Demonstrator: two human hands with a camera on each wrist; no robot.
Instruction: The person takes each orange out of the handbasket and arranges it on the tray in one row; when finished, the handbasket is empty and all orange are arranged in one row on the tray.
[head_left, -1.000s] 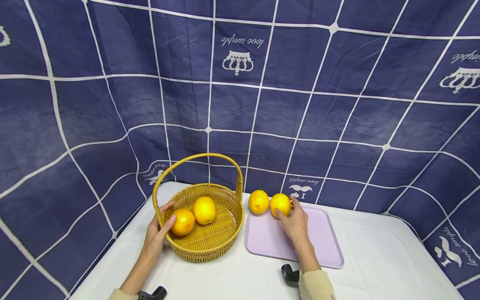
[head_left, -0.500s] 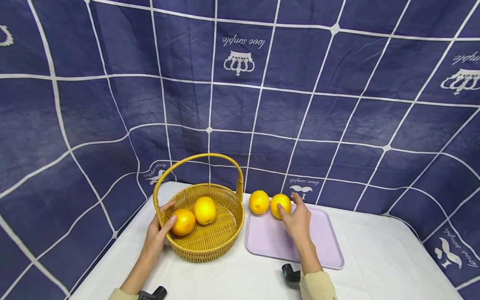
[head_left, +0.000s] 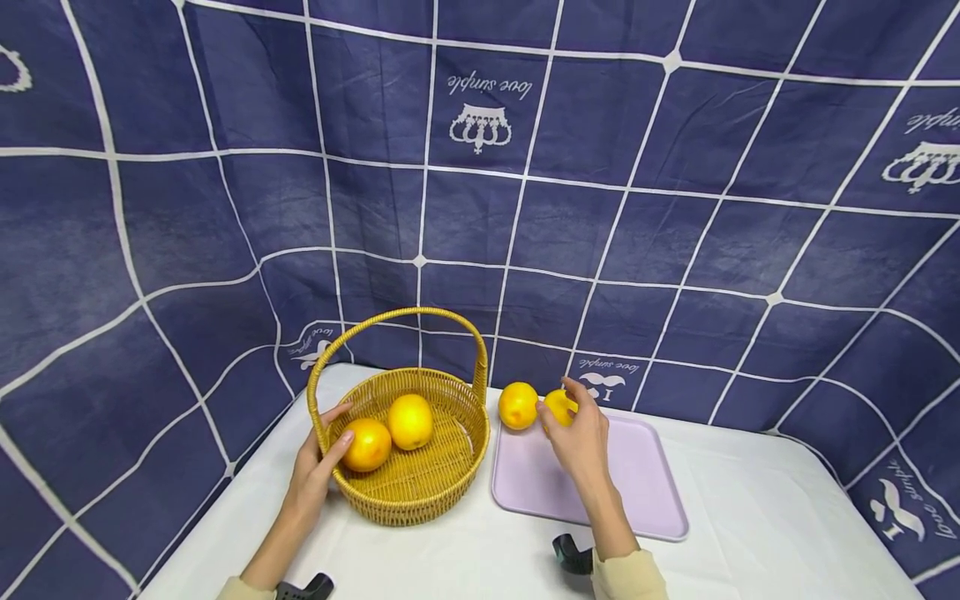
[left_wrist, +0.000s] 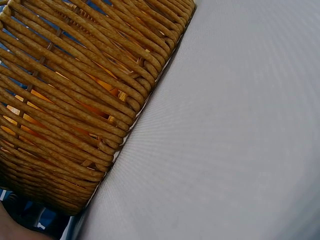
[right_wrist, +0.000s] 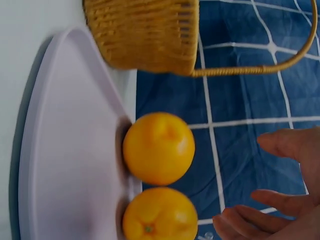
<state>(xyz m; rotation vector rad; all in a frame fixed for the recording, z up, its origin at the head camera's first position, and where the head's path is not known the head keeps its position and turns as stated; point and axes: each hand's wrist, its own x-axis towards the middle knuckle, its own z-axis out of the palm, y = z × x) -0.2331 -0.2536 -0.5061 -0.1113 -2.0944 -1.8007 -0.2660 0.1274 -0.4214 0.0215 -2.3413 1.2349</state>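
Note:
My left hand (head_left: 309, 471) grips the left side of a wicker basket (head_left: 401, 510), thumb and a finger over its rim by the handle. Two oranges lie inside: one orange (head_left: 367, 445) beside the thumb, another orange (head_left: 410, 422) near the middle. In the left wrist view the basket's woven wall (left_wrist: 75, 95) fills the upper left. My right hand (head_left: 583, 446) hovers, fingers spread and holding nothing, partly hiding the right orange (right_wrist: 160, 215) on a lilac tray (head_left: 637, 483). Left of that sits another orange (right_wrist: 159, 148), at the tray's far edge.
A white cloth (head_left: 757, 508) covers the table. Behind and at both sides hangs a navy curtain (head_left: 570, 225) with white grid lines. The basket's tall handle (head_left: 417, 311) arches over its opening, and the basket stands just left of the tray.
My right hand has released the right orange, lifted off it and shifted left toward the other one. Both oranges on the tray stay put; the left hand and basket have not moved.

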